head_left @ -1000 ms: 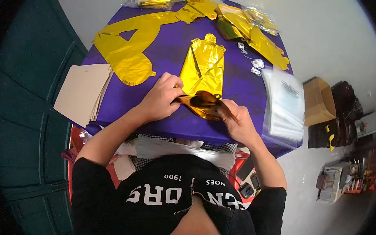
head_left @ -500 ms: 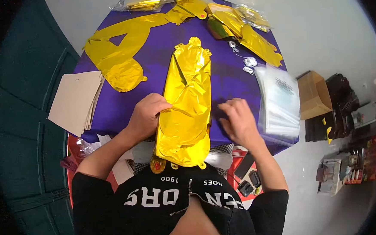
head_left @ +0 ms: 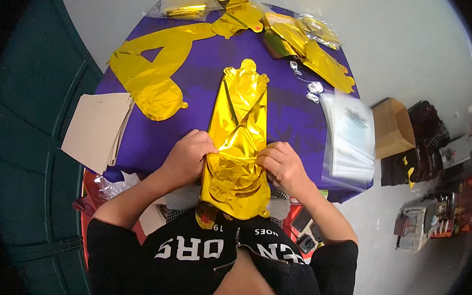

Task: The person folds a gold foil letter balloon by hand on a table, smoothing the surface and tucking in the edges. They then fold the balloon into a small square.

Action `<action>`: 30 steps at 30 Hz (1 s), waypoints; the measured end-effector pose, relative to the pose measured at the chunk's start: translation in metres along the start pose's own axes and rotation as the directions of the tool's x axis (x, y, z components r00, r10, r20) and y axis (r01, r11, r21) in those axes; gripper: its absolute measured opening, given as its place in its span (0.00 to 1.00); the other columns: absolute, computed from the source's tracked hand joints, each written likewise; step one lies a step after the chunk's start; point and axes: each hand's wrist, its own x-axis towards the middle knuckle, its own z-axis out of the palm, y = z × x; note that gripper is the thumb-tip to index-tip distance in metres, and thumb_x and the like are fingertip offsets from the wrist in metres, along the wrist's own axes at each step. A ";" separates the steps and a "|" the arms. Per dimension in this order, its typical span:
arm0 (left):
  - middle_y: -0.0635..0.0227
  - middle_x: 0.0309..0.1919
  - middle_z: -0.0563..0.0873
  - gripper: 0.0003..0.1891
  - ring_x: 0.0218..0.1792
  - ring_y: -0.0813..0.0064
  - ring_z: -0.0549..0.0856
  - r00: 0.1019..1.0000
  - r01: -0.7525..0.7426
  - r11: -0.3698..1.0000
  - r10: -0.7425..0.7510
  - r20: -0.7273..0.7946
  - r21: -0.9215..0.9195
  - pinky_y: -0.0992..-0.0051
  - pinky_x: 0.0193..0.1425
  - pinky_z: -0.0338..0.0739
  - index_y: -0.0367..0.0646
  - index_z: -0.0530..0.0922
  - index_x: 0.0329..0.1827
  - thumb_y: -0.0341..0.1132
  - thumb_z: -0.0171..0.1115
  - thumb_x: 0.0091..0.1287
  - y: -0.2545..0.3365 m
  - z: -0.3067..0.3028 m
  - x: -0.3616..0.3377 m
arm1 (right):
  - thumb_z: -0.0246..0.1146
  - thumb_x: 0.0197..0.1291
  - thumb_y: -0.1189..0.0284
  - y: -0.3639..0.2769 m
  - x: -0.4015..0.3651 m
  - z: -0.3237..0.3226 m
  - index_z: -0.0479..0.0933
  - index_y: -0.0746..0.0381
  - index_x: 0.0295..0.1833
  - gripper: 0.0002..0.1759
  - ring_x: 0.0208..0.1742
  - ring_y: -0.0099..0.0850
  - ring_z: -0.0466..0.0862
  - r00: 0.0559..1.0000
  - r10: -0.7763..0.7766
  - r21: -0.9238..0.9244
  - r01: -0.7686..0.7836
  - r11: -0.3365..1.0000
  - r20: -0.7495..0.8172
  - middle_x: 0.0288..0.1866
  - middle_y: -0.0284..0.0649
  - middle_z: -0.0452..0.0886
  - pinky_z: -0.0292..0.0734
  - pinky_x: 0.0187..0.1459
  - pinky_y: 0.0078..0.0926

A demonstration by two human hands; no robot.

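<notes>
A long folded gold foil balloon (head_left: 240, 131) lies on the purple cloth (head_left: 199, 68) in front of me, its near end hanging over the table's edge against my shirt. My left hand (head_left: 190, 154) pinches its left edge about halfway along. On the opposite edge, my right hand (head_left: 281, 165) grips the foil with fingers closed. Between the hands the foil is creased crosswise. A small rounded tab with a red mark shows at the near left corner.
Flat gold foil (head_left: 157, 93) lies at the back left, more foil (head_left: 325, 66) at the back right. Brown card sheets (head_left: 97, 129) sit at the left edge, clear plastic bags (head_left: 352, 140) and white string (head_left: 314, 88) at the right. A cardboard box (head_left: 394, 127) stands beyond.
My right hand has moved left and taken hold of the foil's right edge. My left hand still holds the left edge. The foil between them has bunched into a crosswise crease.
</notes>
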 end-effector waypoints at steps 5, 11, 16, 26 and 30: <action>0.58 0.33 0.83 0.08 0.39 0.55 0.82 0.984 0.160 0.982 -0.150 0.098 -0.099 0.64 0.41 0.76 0.40 0.82 0.36 0.33 0.68 0.57 -0.009 -0.002 0.012 | 0.67 0.46 0.82 0.004 -0.008 0.011 0.77 0.62 0.39 0.12 0.41 0.42 0.79 0.971 0.226 0.163 -0.211 0.964 -0.081 0.37 0.41 0.81 0.73 0.43 0.36; 0.47 0.32 0.83 0.18 0.37 0.44 0.83 0.857 0.512 0.859 -0.511 0.062 -0.001 0.55 0.39 0.75 0.35 0.77 0.46 0.36 0.68 0.57 -0.007 0.002 0.033 | 0.65 0.56 0.81 -0.007 0.003 0.017 0.72 0.64 0.58 0.22 0.36 0.45 0.79 0.754 0.655 0.390 -0.592 0.705 -0.039 0.32 0.46 0.81 0.74 0.40 0.38; 0.56 0.24 0.84 0.19 0.27 0.64 0.84 0.850 0.526 0.850 -0.527 -0.010 -0.019 0.66 0.34 0.75 0.35 0.75 0.52 0.30 0.67 0.58 -0.007 0.008 0.041 | 0.65 0.57 0.81 -0.005 0.009 0.022 0.53 0.68 0.74 0.41 0.34 0.48 0.82 0.683 0.728 0.343 -0.671 0.658 -0.060 0.31 0.49 0.81 0.76 0.40 0.42; 0.42 0.41 0.84 0.26 0.46 0.44 0.84 0.843 0.538 0.842 -0.537 0.034 -0.043 0.53 0.51 0.76 0.34 0.71 0.60 0.36 0.65 0.60 0.012 0.003 0.040 | 0.62 0.56 0.80 -0.017 0.004 0.014 0.47 0.75 0.74 0.44 0.27 0.54 0.80 0.777 0.625 0.066 -0.622 0.780 -0.069 0.26 0.55 0.79 0.75 0.32 0.47; 0.41 0.36 0.85 0.28 0.40 0.43 0.84 0.830 0.553 0.831 -0.556 0.038 0.059 0.50 0.45 0.77 0.34 0.68 0.63 0.35 0.63 0.61 0.029 0.009 0.024 | 0.61 0.55 0.80 -0.024 -0.005 0.015 0.48 0.75 0.74 0.43 0.25 0.52 0.80 0.813 0.575 0.015 -0.576 0.817 -0.090 0.23 0.54 0.78 0.74 0.30 0.47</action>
